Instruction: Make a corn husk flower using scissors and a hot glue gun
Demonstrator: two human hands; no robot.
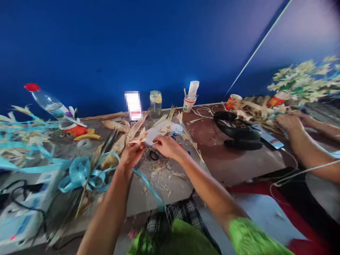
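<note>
My left hand (pixel 132 154) is closed around the base of a pale corn-husk flower (pixel 142 136), whose petals stick up above the fingers. Just right of it, my right hand (pixel 168 146) has thumb and fingers drawn together in a pinch, and what lies in the pinch is too small to make out. Behind the fingertips is a whitish translucent sheet (pixel 152 134). Under my hands, a pair of black-handled scissors (pixel 153 155) lies on the table among husk scraps (pixel 166 171). A light blue ribbon (pixel 148 184) trails below my left wrist.
Dried husks, looped blue ribbon (pixel 79 173) and a power strip (pixel 32 209) lie to the left, near a tilted plastic bottle (pixel 50 104). At the back stand a glass jar (pixel 156 103) and a paper cup (pixel 189 105). Rightward are a black bowl-like object (pixel 236 129), a phone (pixel 268 137) and a co-worker's hands (pixel 290 122).
</note>
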